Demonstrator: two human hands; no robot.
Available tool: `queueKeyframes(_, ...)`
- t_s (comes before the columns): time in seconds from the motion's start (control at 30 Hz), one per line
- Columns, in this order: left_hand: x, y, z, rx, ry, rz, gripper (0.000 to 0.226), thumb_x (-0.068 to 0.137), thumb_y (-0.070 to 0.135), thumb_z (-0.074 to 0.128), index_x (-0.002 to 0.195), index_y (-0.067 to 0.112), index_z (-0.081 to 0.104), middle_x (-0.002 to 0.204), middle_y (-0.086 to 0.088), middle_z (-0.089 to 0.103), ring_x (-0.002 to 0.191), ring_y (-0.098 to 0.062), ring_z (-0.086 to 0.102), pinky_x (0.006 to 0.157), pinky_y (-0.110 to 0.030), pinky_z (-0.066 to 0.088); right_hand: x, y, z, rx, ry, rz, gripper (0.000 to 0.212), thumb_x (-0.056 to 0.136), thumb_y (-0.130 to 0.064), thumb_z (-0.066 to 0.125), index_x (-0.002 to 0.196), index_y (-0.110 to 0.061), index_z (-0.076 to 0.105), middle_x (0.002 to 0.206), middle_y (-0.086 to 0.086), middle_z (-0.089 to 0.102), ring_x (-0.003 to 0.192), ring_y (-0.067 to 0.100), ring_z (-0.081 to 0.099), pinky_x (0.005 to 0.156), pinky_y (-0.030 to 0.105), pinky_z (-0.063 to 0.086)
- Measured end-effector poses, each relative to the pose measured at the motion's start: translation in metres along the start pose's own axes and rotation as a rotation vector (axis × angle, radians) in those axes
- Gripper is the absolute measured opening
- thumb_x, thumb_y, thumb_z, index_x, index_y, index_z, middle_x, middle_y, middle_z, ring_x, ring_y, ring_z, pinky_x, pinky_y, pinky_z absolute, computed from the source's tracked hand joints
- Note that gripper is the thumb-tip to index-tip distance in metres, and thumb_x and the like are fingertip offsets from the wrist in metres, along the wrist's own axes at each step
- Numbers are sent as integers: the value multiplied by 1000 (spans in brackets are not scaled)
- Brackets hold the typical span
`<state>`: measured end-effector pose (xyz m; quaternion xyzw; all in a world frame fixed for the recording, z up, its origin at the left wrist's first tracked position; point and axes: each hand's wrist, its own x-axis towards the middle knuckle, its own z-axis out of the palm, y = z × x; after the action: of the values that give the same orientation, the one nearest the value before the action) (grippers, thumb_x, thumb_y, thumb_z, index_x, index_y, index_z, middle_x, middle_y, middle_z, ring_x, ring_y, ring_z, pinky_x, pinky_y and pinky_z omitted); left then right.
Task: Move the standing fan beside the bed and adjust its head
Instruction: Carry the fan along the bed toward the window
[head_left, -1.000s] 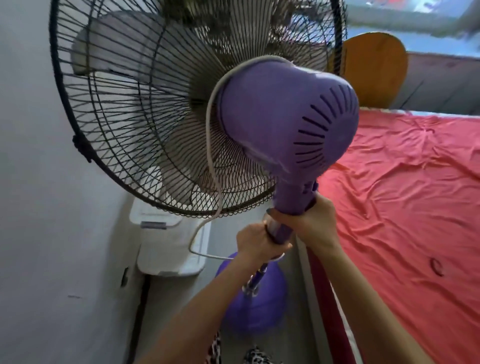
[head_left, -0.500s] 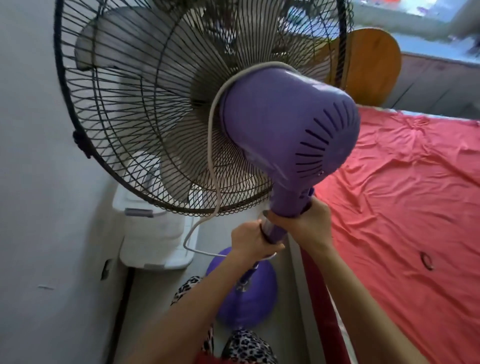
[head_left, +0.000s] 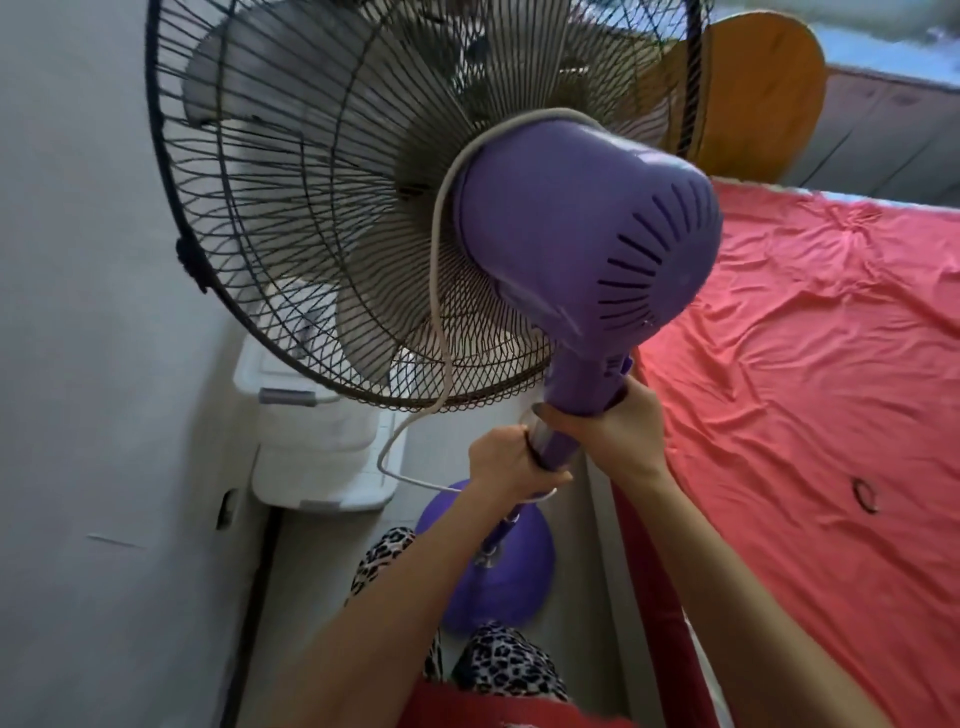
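Observation:
The standing fan has a purple motor housing (head_left: 582, 228), a black wire cage (head_left: 311, 208) with grey blades, and a round purple base (head_left: 498, 587) low between the wall and the bed. I see it from behind, its cage facing away. The bed (head_left: 810, 395) with a red sheet lies right beside it. My left hand (head_left: 506, 460) grips the fan's neck just under the housing. My right hand (head_left: 610, 426) holds the same neck slightly higher, on the bed side. A white cord (head_left: 439, 291) loops from the housing down past my left hand.
A grey wall (head_left: 93, 364) runs close on the left. White lidded plastic boxes (head_left: 311, 441) are stacked against it beyond the fan. A wooden headboard (head_left: 763, 88) stands behind the bed. A dark hair tie (head_left: 865, 496) lies on the sheet. My patterned trousers (head_left: 509, 660) show below.
The fan and both hands have shifted slightly nearer and lower in view; my legs now show beneath the base. Both hands keep their hold on the neck.

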<state>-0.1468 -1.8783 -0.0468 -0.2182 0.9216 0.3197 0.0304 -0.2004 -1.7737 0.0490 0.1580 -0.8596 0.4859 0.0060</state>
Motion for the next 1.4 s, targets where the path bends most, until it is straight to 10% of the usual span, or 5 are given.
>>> queueKeyframes(0.6,-40,25,10,-81,-65,-106,55,58,62,75,87,16,67,84,-5,72,81,-26,68,65,-31,50,-36,3,-30,-27,-78,138,51,41,-50,92,72,-20,63,63,-13,66,48,-14,53,47,7,39)
queueKeyframes(0.87,-51,22,12,-105,-66,-172,45,53,58,75,63,22,51,62,5,60,68,-19,64,58,-28,48,-49,-2,-31,-12,-99,174,60,45,-46,94,85,-9,69,81,6,76,77,24,72,66,39,59)
queueKeyframes(1.17,-59,37,5,-151,-120,-198,38,67,45,74,86,12,71,84,-7,73,82,-26,70,68,-31,53,-46,-10,-39,0,-202,254,64,44,-48,93,96,-24,65,83,-13,72,75,3,66,53,4,44)
queueKeyframes(1.4,-66,36,-13,-146,-184,-148,47,77,52,68,104,14,69,100,-9,73,96,-28,68,79,-34,53,-25,-6,-42,3,-327,303,59,42,-31,96,92,-19,68,78,-17,69,62,-11,61,47,3,41)
